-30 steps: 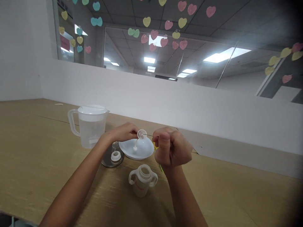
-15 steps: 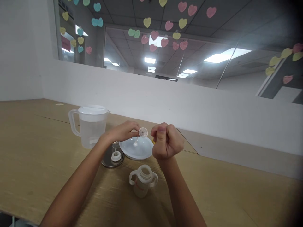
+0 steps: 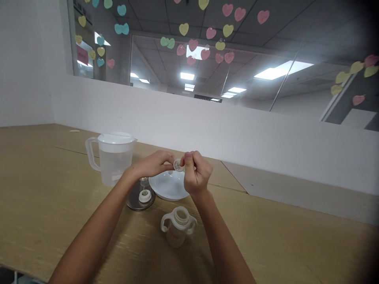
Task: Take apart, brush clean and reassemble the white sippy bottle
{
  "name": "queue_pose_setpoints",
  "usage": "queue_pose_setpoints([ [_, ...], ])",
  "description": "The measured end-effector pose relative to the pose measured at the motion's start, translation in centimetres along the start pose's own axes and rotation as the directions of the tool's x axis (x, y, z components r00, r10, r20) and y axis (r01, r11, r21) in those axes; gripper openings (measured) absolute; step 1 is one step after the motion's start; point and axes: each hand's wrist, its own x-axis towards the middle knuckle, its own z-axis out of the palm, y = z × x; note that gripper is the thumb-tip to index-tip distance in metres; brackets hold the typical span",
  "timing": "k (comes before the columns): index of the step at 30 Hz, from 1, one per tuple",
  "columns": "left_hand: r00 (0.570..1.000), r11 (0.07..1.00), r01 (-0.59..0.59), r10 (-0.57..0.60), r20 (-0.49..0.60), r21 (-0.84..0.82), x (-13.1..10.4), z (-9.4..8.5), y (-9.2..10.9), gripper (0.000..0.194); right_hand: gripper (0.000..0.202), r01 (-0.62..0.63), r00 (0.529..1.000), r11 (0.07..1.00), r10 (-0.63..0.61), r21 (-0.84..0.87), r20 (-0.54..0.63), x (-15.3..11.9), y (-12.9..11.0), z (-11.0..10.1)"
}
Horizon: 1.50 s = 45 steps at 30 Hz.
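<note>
Over the bowl, my left hand (image 3: 161, 162) pinches a small clear bottle nipple (image 3: 178, 165) by its rim, with the round open end facing me. Close against its right side is my right hand (image 3: 197, 172), closed in a fist with the thumb on top. The thin wire it grips is mostly hidden by the fingers now. A small white tip (image 3: 170, 172) shows just below the nipple. Nearer to me, a two-handled baby bottle (image 3: 177, 228) stands upright without a lid. A white ring cap (image 3: 145, 196) lies on a round metal tray (image 3: 133, 202) under my left forearm.
Behind the hands sits a shallow white bowl (image 3: 167, 191). A lidded clear pitcher (image 3: 114, 167) with liquid in it stands at the left, beyond my left forearm. The wooden table (image 3: 284, 236) meets a white wall (image 3: 189, 122) below a window with heart-shaped notes.
My right hand has moved left, right up to the nipple, and the wire between them has gone from sight. The white tip has risen closer to the nipple. My left hand stays about still.
</note>
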Motion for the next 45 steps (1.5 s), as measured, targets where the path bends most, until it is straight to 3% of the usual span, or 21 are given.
queue_pose_setpoints([
  [7, 1.0, 1.0, -0.019, 0.019, 0.012, -0.006, 0.1, -0.1, -0.1, 0.021, 0.028, -0.018, 1.0, 0.997, 0.019, -0.073, 0.013, 1.1, 0.4, -0.4],
  [14, 0.999, 0.997, -0.036, 0.035, -0.014, -0.067, 0.2, 0.1, 0.4, 0.022, 0.031, -0.077, 0.981, 0.986, 0.101, -0.148, 0.164, 0.7, 1.2, -0.4],
  [17, 0.995, 0.987, -0.091, 0.084, -0.055, -0.13, 0.3, 0.1, 1.0, 0.022, 0.03, -0.055, 0.97, 0.971, 0.108, -0.232, 0.219, 0.4, 1.7, -0.3],
  [22, 0.993, 0.976, -0.077, 0.057, -0.099, -0.203, 0.6, 0.3, 0.3, 0.026, 0.026, 0.023, 0.967, 0.922, 0.078, -0.385, 0.244, 0.3, 2.0, -0.3],
  [28, 0.991, 0.993, 0.006, -0.022, -0.13, -0.12, 1.1, 1.1, -1.5, 0.024, 0.023, 0.055, 0.972, 0.868, 0.066, -0.493, 0.225, 0.6, 2.1, -0.8],
  [32, 0.996, 0.991, 0.061, -0.067, -0.051, -0.121, 1.3, 1.7, -2.1, 0.028, 0.027, 0.078, 0.981, 0.851, 0.028, -0.519, 0.193, 1.2, 1.7, -1.5],
  [36, 0.999, 0.976, 0.041, -0.037, 0.024, -0.215, 1.5, 2.3, -1.9, 0.033, 0.027, 0.103, 0.99, 0.843, -0.037, -0.528, 0.134, 2.0, 0.9, -2.4],
  [45, 1.0, 0.951, -0.002, 0.001, -0.005, -0.309, 1.8, 2.4, -1.0, 0.032, 0.029, 0.073, 0.996, 0.85, -0.086, -0.521, -0.001, 3.7, -0.8, -5.4],
])
